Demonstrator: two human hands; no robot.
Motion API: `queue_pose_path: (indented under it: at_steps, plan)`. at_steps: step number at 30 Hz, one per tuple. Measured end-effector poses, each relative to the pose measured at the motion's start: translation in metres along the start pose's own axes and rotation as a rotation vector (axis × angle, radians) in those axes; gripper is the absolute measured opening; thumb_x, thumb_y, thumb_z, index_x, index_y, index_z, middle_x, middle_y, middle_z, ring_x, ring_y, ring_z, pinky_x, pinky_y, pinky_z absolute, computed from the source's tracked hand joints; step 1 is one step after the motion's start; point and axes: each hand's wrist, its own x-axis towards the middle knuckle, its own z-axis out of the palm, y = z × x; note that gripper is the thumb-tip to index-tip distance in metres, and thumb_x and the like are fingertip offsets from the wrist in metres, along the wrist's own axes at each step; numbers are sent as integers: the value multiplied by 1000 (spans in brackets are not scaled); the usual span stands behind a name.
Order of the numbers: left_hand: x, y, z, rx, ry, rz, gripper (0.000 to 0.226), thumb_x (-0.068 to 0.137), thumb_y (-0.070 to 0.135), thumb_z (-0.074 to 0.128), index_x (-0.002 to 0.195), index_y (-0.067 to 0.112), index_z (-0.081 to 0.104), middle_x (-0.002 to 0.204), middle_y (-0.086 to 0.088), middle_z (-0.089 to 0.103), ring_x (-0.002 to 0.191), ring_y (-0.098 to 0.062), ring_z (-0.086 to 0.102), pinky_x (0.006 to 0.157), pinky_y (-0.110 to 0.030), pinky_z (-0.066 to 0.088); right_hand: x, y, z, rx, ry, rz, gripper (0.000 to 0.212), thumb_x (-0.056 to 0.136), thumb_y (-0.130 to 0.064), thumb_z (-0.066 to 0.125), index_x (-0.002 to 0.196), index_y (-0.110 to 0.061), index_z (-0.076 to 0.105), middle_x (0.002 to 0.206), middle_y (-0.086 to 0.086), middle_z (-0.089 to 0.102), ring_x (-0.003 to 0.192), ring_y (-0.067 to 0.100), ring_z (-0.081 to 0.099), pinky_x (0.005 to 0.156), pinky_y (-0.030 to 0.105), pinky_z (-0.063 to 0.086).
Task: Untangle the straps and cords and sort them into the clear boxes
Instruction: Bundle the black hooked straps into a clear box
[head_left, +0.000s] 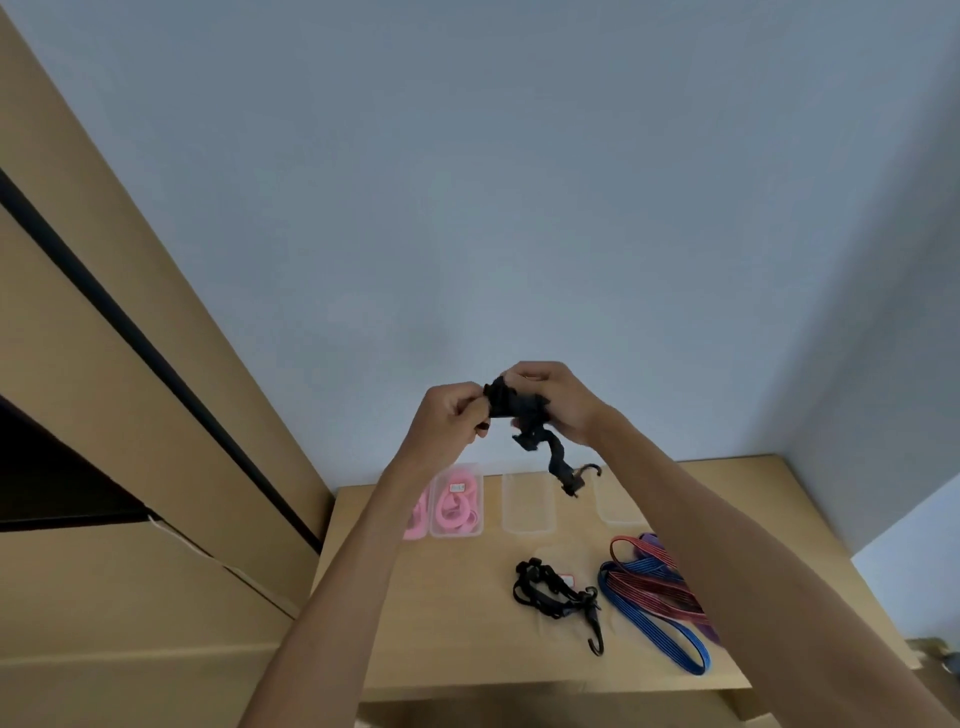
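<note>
Overhead, seen from the head camera, both hands are raised in front of a pale wall, each clamped on the same bunched black strap (519, 402). The left hand (449, 423) pinches one end of the bundle with curled fingers; the right hand (558, 400) grips the other side, thumb and fingers closed over it. Below the right hand a loose tail hangs down, ending in a black hook (584, 475). Well beneath both hands lies a wooden table (467, 623). Below the left hand sits a clear box holding pink cords (457, 506); beside it, under the dangling hook, an empty clear box (527, 504). Nearer the person rest another black hooked cord (558, 592) and looped blue and red straps (654, 587). To do this step well, it seems wise to ease the hands apart gently, feeding the hooked tail back through any loop rather than tugging the knot tighter.
</note>
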Motion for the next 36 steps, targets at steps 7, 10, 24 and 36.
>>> queue_pose_path:
  at_steps: [7,10,24,36]
  plan:
    - [3,0,8,-274,-80,-91,25,103,3,45,108,-16,61,64,-1,55,57,-18,41,56,-25,38,-15,40,7,194,114,119,17,101,-16,50,92,-7,62,64,5,48,49,17,40,59,34,48]
    - [-3,-4,8,-396,-169,-141,28,105,1,42,118,-13,62,68,-3,52,61,-17,42,57,-24,38,-16,34,0,134,162,96,19,89,-13,50,86,-14,69,59,4,43,48,18,33,52,30,42]
    - [-6,-16,6,-515,-77,-176,17,97,-6,53,105,-6,69,71,-8,61,62,-18,50,62,-26,46,-15,38,8,177,67,194,27,103,-25,47,91,-17,70,69,3,50,51,15,39,47,28,40]
    - [0,-46,12,312,351,-123,20,90,0,59,71,-7,62,60,-18,63,62,-40,59,60,-42,52,-11,17,34,-983,-117,112,13,81,-14,64,90,-15,55,72,5,63,54,16,65,62,35,50]
